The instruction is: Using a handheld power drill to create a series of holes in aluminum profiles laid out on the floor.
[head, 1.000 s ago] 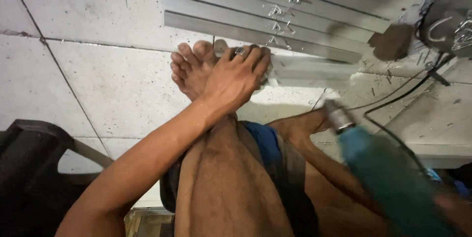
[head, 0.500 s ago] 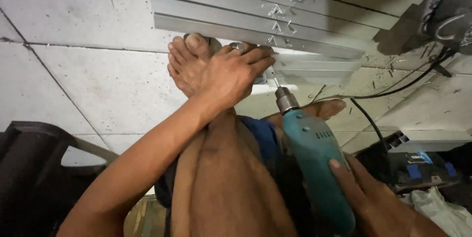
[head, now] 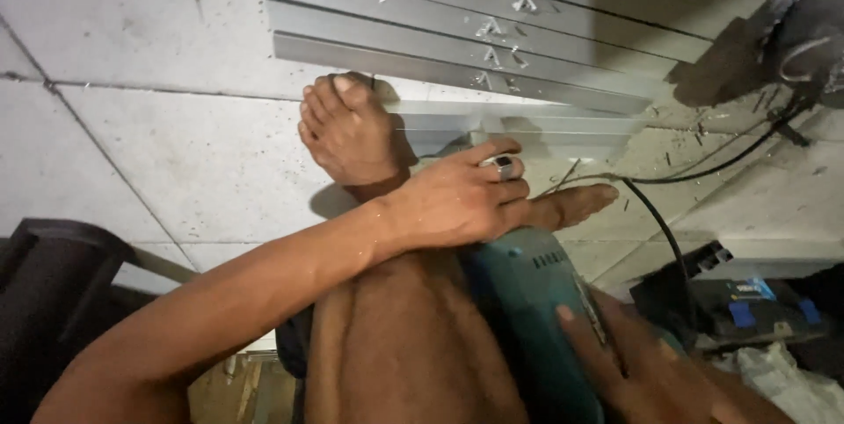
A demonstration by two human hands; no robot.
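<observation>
The teal power drill (head: 536, 301), near centre over the floor (head: 176, 142), looks heavy and rigid with a smooth casing, so the right hand (head: 642, 362) fingers wrap its body while the left hand (head: 462, 200) fingers curl over its front.

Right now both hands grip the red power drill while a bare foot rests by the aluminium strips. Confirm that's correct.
Not quite. The head view shows the power drill is teal, not red. The rest holds: the left hand and right hand both grip it, and the bare foot rests by the aluminium strips.
</observation>
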